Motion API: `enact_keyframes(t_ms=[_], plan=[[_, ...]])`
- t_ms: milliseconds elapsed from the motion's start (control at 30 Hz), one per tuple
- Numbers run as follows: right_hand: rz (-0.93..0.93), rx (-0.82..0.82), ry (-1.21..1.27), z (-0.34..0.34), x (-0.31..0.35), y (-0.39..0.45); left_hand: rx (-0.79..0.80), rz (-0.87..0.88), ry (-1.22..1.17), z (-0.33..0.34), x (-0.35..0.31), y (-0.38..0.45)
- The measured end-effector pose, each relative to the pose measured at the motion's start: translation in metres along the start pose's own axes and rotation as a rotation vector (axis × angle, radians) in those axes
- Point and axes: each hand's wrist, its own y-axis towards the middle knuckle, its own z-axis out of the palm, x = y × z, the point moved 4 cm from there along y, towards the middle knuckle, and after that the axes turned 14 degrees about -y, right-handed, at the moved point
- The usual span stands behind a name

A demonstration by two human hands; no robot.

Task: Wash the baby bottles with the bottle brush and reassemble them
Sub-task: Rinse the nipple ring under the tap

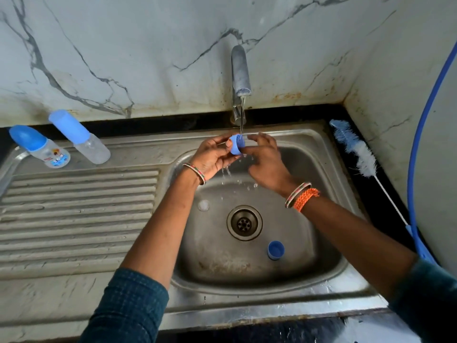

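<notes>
Under the running tap [241, 75], at twelve o'clock over the sink [329, 243], the left hand [212, 157] pinches a blue bottle collar [237, 144]. The right hand [265, 159] touches it, apparently with loosely curled fingers. Two bottles [81, 137] lie at ten o'clock; the brush [358, 149] lies at two.

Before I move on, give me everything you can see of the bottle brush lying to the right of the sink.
The long bottle brush with blue and white bristles lies flat on the black counter strip right of the steel sink. Its bristle head points toward the back wall, blue at the tip, white and fluffy nearer the handle. A thin white stem runs toward the camera into a blue handle end. No hand touches it; whether it is wet cannot be told.
</notes>
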Motion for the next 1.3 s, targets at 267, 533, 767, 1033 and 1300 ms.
enact_keyframes(t_ms=[267,533,767,1033,1300], plan=[[-0.421,-0.148,-0.611,-0.043,-0.006,0.016,0.021,-0.061,-0.11,0.001,0.008,-0.003],[-0.294,-0.065,-0.266,-0.019,-0.009,0.003,0.041,-0.021,-0.391,0.005,0.03,-0.009],[-0.026,-0.219,0.266,-0.028,-0.003,0.011,-0.021,-0.064,-0.588,0.027,0.033,-0.008],[-0.019,-0.072,0.491,-0.021,-0.016,0.02,-0.05,-0.051,0.269,0.028,-0.003,0.0],[0.016,0.014,0.902,-0.016,-0.013,0.019,-0.036,0.035,0.827,0.032,-0.008,-0.002]])
